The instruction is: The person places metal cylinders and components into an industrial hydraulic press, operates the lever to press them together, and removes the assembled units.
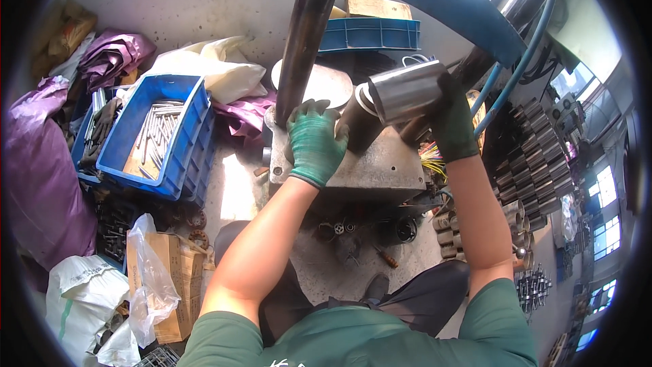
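Note:
My left hand (314,141), in a green glove, rests on the grey metal press table (380,170), its fingers against a dark cylinder (358,124) standing there. My right hand (451,122), in a dark glove, grips a shiny steel cylindrical housing (406,90) tilted on its side just above the dark cylinder. Coloured wires (432,158) hang out below my right wrist. A thick dark steel column (304,34) rises right behind my left hand.
A blue crate of metal rods (157,134) stands at left among purple and white bags. Rows of stacked metal cylinders (533,156) sit at right. Another blue crate (370,32) lies behind the column. A cardboard box (178,278) and small parts lie on the floor.

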